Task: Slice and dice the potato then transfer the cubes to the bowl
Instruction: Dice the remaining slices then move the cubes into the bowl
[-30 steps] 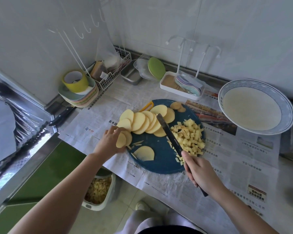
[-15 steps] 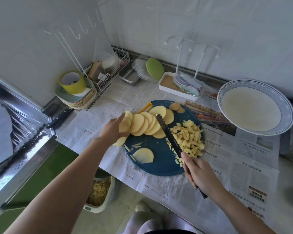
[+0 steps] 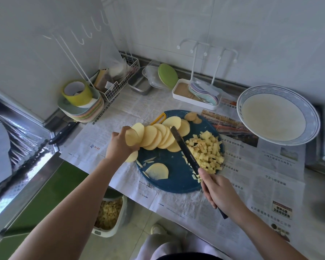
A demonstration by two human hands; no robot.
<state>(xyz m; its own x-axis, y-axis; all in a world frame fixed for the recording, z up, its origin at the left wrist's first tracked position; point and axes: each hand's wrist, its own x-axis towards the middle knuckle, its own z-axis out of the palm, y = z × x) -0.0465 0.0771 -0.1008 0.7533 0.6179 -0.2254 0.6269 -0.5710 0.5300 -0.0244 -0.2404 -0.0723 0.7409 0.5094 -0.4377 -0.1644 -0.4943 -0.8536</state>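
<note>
A round blue cutting board (image 3: 176, 177) lies on newspaper. A fanned row of potato slices (image 3: 158, 136) crosses its far left part, and one slice (image 3: 157, 171) lies alone near the front. A heap of potato cubes (image 3: 207, 153) fills the board's right side. My left hand (image 3: 118, 145) holds a few slices (image 3: 132, 138) lifted at the board's left edge. My right hand (image 3: 217, 192) grips the knife (image 3: 185, 149) by its handle, blade lying on the board beside the cubes. The blue-rimmed bowl (image 3: 308, 113) stands at the right, with no potato in it.
Stacked plates with a yellow-green tape roll (image 3: 77, 92) sit far left, near a wire basket (image 3: 118, 79) and a black-handled knife (image 3: 63, 132). A white tray (image 3: 195, 96) and lidded containers (image 3: 158, 77) line the wall. A bin of potato cubes (image 3: 109, 214) stands on the floor.
My left hand has lifted the slices off the board's left part and raised them toward the fanned row. The right hand and knife have stayed nearly still.
</note>
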